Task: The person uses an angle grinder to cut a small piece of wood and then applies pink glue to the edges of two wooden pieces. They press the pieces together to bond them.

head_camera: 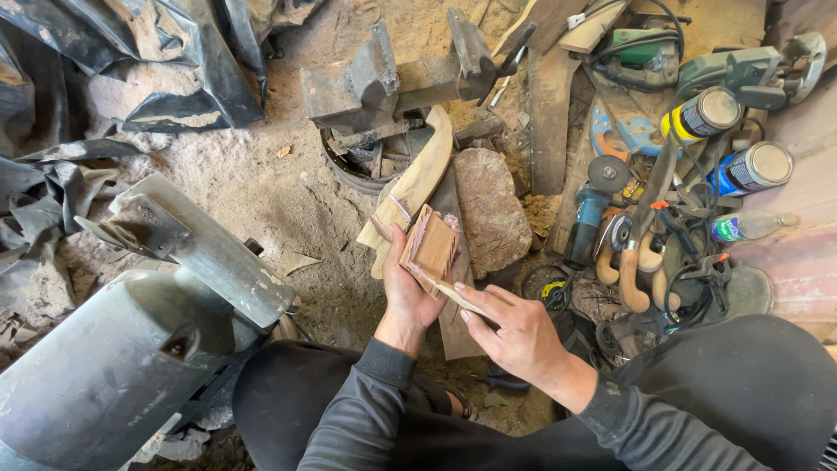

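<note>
My left hand (403, 283) grips a small reddish-brown wooden block (430, 247) with a rough pinkish edge, held upright in front of me. My right hand (510, 327) holds a thin flat pale strip, perhaps sandpaper or a wooden slat (457, 295), pressed against the block's lower edge. Both hands are just above my knees, over the dirt floor. Behind the block lie a curved pale wooden piece (423, 174) and a large stone (491, 209).
A metal vise (392, 78) stands at the top centre. Power tools, cables, spray cans (702, 113), a plastic bottle (748, 225) and wooden-handled tools (632, 279) crowd the right. A grey metal machine body (113, 349) sits at lower left, black plastic sheeting (174, 52) at upper left.
</note>
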Motion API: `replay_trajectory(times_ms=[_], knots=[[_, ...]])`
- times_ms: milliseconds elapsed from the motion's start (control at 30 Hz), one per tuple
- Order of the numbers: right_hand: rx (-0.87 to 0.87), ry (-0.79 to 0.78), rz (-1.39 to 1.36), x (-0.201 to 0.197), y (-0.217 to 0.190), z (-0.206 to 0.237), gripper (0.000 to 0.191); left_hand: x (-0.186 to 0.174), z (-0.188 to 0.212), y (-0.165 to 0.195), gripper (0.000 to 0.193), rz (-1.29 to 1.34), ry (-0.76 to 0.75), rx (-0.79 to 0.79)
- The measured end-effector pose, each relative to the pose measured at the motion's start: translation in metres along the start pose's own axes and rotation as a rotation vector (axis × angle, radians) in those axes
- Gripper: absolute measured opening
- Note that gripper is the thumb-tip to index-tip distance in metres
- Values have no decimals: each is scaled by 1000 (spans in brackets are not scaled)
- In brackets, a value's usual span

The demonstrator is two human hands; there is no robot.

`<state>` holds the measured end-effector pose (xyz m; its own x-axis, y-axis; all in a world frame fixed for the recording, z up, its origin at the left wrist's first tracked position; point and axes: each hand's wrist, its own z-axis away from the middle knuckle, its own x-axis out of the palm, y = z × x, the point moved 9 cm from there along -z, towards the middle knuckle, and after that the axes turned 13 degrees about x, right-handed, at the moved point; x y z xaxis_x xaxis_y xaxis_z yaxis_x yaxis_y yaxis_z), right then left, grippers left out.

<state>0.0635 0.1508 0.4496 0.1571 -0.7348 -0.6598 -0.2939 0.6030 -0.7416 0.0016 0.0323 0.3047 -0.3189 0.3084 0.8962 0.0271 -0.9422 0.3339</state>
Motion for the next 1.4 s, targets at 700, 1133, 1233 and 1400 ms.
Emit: replay_trajectory(times_ms=[700, 1133, 1233, 1400], knots=[[-39, 239, 155, -37, 14, -30, 35, 4, 6, -7, 65, -61, 2, -71], [-1, 180, 330, -20, 24, -21, 39, 10, 5, -6, 64, -63, -35, -46], [-23, 189, 270, -22, 28, -21, 42, 10, 6, -7, 66, -73, -9, -50], [-24, 239, 357, -26, 28, -22, 36, 10, 7, -8, 66, -50, 7, -58]])
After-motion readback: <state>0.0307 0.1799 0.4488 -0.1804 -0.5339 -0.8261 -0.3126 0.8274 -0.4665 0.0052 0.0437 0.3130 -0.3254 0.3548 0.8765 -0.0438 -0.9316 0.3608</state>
